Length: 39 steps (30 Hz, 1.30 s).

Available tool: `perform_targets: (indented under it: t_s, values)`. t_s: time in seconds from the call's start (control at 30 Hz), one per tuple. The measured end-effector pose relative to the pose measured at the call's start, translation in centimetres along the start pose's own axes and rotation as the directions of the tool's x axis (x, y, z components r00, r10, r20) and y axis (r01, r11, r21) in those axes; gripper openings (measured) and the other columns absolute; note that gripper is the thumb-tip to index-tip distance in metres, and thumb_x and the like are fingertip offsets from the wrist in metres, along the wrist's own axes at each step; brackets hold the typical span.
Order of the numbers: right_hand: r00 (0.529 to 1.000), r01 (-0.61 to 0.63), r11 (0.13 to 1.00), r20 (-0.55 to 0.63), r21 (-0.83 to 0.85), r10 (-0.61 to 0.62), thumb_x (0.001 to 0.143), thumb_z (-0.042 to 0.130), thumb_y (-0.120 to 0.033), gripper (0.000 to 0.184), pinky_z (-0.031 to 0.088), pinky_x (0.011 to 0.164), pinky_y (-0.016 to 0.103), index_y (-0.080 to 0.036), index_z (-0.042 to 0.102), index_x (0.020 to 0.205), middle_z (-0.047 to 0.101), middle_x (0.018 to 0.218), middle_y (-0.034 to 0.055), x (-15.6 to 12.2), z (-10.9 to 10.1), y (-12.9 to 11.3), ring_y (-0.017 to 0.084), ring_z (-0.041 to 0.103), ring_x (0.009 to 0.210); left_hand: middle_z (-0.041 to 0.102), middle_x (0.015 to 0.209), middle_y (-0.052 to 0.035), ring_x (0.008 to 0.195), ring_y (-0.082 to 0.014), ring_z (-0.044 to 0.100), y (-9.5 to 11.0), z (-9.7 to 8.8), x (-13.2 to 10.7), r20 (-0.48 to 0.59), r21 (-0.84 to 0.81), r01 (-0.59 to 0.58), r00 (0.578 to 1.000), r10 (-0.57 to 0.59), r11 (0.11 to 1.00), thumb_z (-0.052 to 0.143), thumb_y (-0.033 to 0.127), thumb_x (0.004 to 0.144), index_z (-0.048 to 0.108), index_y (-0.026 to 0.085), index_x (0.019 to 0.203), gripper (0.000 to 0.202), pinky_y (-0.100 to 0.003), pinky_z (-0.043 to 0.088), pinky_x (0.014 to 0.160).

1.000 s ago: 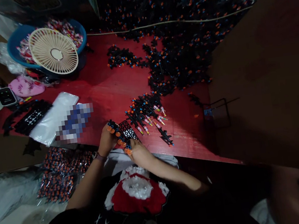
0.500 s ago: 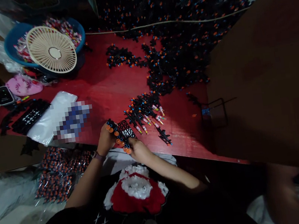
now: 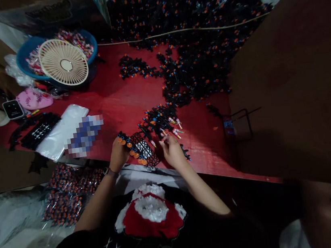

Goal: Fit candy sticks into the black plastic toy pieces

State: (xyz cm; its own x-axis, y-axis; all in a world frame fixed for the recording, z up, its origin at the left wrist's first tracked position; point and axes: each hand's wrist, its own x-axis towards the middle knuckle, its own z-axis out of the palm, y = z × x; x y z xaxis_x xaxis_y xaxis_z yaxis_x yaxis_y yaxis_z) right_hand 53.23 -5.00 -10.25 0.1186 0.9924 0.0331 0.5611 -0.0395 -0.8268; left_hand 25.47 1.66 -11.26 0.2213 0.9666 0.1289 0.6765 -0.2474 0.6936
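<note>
**Left hand [image 3: 119, 154] grips a capped strip [image 3: 126, 144] at the desk's near edge; right hand [image 3: 172, 151] pinches beside loose parts**

The left hand is clenched round one end of the black plastic strip, its row of orange caps curving up across the fingers; a wristwatch [image 3: 108, 171] sits on that wrist; the strip's far end lies against a black lattice frame [image 3: 144, 150], which rests near the front edge of the red desk [image 3: 114, 102], between the two hands. The right hand is lifted just beside the frame, its fingertips [image 3: 162, 142] drawn together; whether they hold a small part is too small to tell.

Just past those fingertips lies a small pile of black pieces [image 3: 157, 121] mixed with pale capped tubes [image 3: 176, 132]; beyond, a huge heap of the same black pieces [image 3: 189, 27] spreads over the far edge of the desk, under a taut string [image 3: 184, 32]. Toward the left edge lie black perforated strips [image 3: 41, 131], a clear plastic bag [image 3: 58, 134] and a pixelated packet [image 3: 84, 136]; behind them, a cream fan [image 3: 64, 62] leans in a blue basin [image 3: 24, 61] of wrapped goods, near a pink pouch [image 3: 34, 98]. Below the near edge, clear bags of orange-capped parts [image 3: 71, 193] lie on the floor.
</note>
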Motion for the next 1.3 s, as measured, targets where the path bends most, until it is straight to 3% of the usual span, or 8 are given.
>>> perform_targets:
  t_s: [0.13,0.2,0.4,0.7,0.93,1.1,1.27,1.3]
  values:
    - [0.988,-0.096,0.911,0.151,0.401,0.037,0.106,0.063,-0.057,0.032,0.067,0.08,0.04,-0.026,0.054,0.106,0.076,0.091,0.0068,-3.2,2.0,-0.8,0.026,0.078,0.082,0.072,0.103,-0.0126,0.103,-0.0335,0.068,-0.5,0.3,0.2,-0.039,0.065,0.005,0.999,-0.002,0.998,0.058,0.008,0.079,0.063,0.023,0.094,0.022,-0.053,0.056,0.102]
    - [0.982,-0.141,0.863,0.177,0.484,0.061,0.102,0.068,-0.061,0.036,0.067,0.077,0.038,-0.027,0.056,0.102,0.077,0.087,0.0057,-4.3,3.5,-0.8,0.025,0.079,0.078,0.073,0.103,-0.0129,0.102,-0.033,0.068,-0.6,0.3,0.3,-0.046,0.1,0.0,0.999,0.005,0.995,0.058,0.008,0.08,0.064,0.023,0.097,0.024,-0.051,0.056,0.1]
    - [0.983,-0.101,0.902,0.182,0.42,0.025,0.099,0.069,-0.057,0.036,0.066,0.08,0.039,-0.025,0.065,0.083,0.075,0.077,0.0063,-4.3,5.3,0.0,0.026,0.077,0.08,0.074,0.103,-0.013,0.103,-0.0341,0.068,-0.4,0.1,0.2,-0.028,0.121,-0.005,1.0,0.008,0.993,0.058,0.009,0.08,0.065,0.023,0.099,0.024,-0.052,0.056,0.1]
    - [0.971,0.087,0.977,0.202,0.196,-0.127,0.096,0.068,-0.039,0.018,0.064,0.083,0.037,-0.023,0.068,0.103,0.076,0.094,0.0089,-4.1,4.0,-1.0,0.026,0.075,0.091,0.072,0.102,-0.0114,0.102,-0.0325,0.068,-0.2,0.2,0.2,-0.051,0.065,0.01,0.999,-0.006,0.998,0.06,0.01,0.082,0.063,0.024,0.093,0.018,-0.051,0.056,0.102]
    - [0.938,0.212,0.972,0.258,0.099,-0.23,0.096,0.066,-0.027,0.007,0.059,0.079,0.032,-0.024,0.06,0.099,0.071,0.09,0.0043,-3.5,4.2,-0.9,0.021,0.07,0.083,0.071,0.098,-0.0118,0.098,-0.0318,0.067,-0.4,0.0,0.3,0.016,0.094,-0.002,1.0,0.0,0.996,0.058,0.008,0.081,0.062,0.024,0.088,0.018,-0.05,0.055,0.098]
    - [0.934,0.219,0.975,0.293,-0.023,-0.203,0.094,0.071,-0.024,0.015,0.058,0.081,0.034,-0.025,0.056,0.092,0.07,0.088,0.0045,-3.7,4.6,-1.7,0.024,0.069,0.086,0.071,0.1,-0.0118,0.103,-0.0325,0.067,-0.4,0.1,0.2,-0.008,0.096,-0.013,1.0,0.014,0.995,0.06,0.008,0.079,0.064,0.023,0.091,0.02,-0.05,0.055,0.101]
    - [0.879,0.074,0.979,0.452,0.188,-0.153,0.095,0.066,-0.019,0.007,0.058,0.075,0.031,-0.022,0.065,0.101,0.071,0.085,0.0004,-1.6,2.5,-1.8,0.019,0.07,0.078,0.07,0.098,-0.0126,0.102,-0.0339,0.066,-0.7,0.0,0.2,0.027,0.112,-0.042,0.999,0.039,0.993,0.059,0.007,0.078,0.067,0.023,0.091,0.022,-0.051,0.055,0.098]
    - [0.889,0.032,0.977,0.441,0.211,-0.124,0.096,0.065,-0.019,0.008,0.059,0.076,0.031,-0.022,0.067,0.104,0.073,0.087,0.0004,-0.9,2.1,-1.6,0.019,0.071,0.078,0.071,0.098,-0.0131,0.102,-0.0344,0.066,-0.8,0.0,0.2,0.023,0.116,-0.046,0.999,0.044,0.992,0.058,0.007,0.079,0.067,0.023,0.091,0.022,-0.052,0.054,0.099]
